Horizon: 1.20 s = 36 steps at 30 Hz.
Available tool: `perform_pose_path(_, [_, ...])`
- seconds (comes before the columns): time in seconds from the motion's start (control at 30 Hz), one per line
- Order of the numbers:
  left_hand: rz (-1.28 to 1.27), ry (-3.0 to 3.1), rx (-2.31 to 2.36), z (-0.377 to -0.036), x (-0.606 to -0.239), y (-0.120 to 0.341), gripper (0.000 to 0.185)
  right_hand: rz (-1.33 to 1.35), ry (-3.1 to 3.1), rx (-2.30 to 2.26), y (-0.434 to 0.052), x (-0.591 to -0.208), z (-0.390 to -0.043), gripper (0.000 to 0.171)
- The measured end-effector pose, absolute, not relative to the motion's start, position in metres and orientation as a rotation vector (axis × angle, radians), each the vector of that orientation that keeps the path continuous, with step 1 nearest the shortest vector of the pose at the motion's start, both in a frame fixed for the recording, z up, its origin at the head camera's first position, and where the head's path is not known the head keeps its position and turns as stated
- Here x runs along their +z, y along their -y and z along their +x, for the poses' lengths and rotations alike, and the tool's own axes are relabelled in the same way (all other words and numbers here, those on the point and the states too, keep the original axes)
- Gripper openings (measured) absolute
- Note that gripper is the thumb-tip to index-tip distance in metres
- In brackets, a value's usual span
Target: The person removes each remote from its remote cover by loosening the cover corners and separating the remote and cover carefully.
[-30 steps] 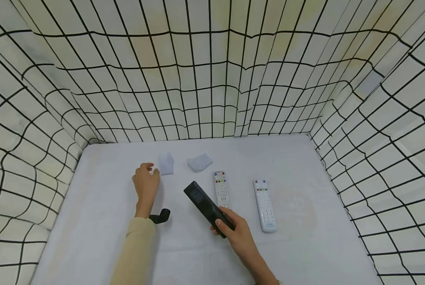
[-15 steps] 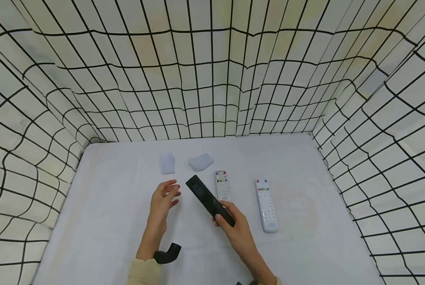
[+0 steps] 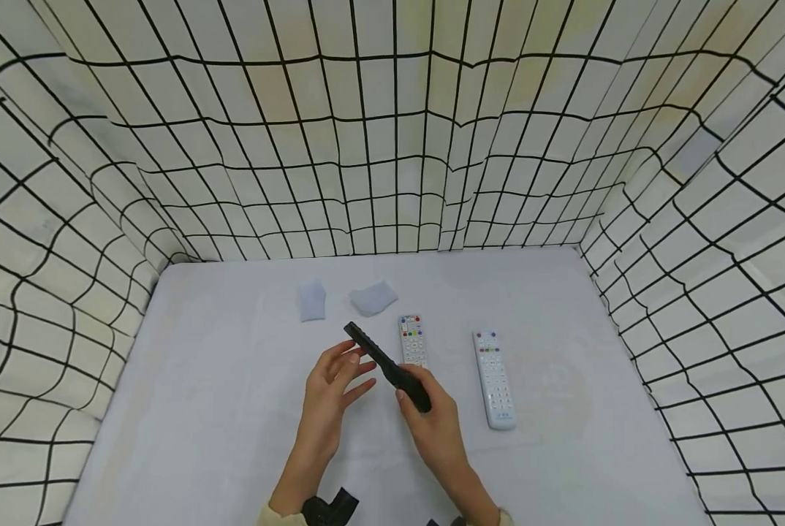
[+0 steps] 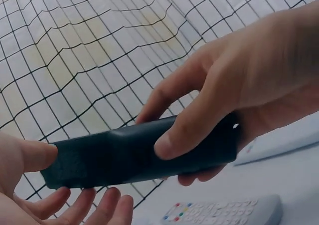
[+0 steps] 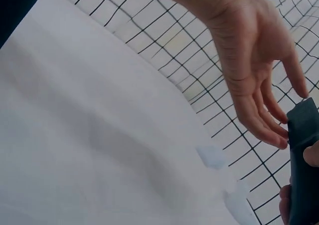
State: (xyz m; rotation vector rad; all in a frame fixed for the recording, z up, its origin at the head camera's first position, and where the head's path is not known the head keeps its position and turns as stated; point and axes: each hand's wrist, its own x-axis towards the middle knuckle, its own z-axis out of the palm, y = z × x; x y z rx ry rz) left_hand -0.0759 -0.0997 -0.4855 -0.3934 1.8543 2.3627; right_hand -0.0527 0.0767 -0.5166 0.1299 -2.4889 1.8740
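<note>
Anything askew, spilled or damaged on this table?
Nothing stands out. The right hand grips the black remote, the left hand touches its far end, and two white remotes lie flat.

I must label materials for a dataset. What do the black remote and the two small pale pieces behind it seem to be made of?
Black remote, held by the right hand: probably matte plastic, given its dull, rigid, moulded body with a faint grain in the left wrist view. The two pale pieces: perhaps soft cloth or tissue, since they look limp and crumpled; too small to tell.
</note>
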Motion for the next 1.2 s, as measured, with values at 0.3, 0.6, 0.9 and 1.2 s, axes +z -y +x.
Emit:
perform_pose_path(0.3, [-0.406, -1.771, 2.464, -0.074, -0.486, 0.088, 0.055, 0.284, 2.500, 1.503, -0.071, -0.522, -0.052, 0.053])
perform_pose_path(0.6, [-0.493, -1.846, 2.458, -0.073, -0.490, 0.084, 0.056, 0.384, 2.479, 1.268, -0.067, -0.531, -0.052, 0.052])
perform_pose_path(0.9, [-0.522, -1.975, 2.429, -0.075, -0.499, 0.092, 0.042, 0.390, 2.569, 1.441, -0.063, -0.526, -0.048, 0.053])
perform_pose_path(1.2, [-0.626, -2.059, 2.346, -0.079, -0.505, 0.105, 0.035, 0.360, 2.504, 1.900, -0.058, -0.536, -0.054, 0.048])
